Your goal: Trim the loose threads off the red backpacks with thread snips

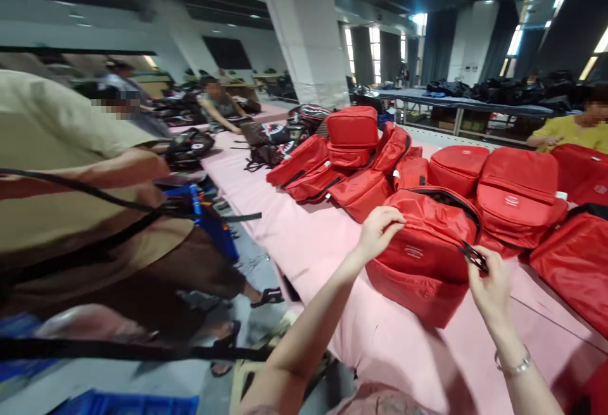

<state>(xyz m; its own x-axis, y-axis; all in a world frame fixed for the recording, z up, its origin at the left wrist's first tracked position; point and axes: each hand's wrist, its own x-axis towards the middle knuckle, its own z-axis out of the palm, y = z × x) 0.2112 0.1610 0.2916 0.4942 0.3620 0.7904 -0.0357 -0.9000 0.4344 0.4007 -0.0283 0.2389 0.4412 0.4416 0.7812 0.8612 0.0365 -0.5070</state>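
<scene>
The red bag (418,279) sits on the pink worktop (308,244) between the two hands, its front panel facing the wearer and its longer axis running left to right, slanting toward the wearer at the right end. The left hand (381,232) is the nearer, its thumb and fingers closed in a pinch on the bag's upper left edge, while the right hand (491,283) is curled round small black snips (475,258). Their tips point left at the bag's upper right side, though whether they touch it I cannot tell.
</scene>
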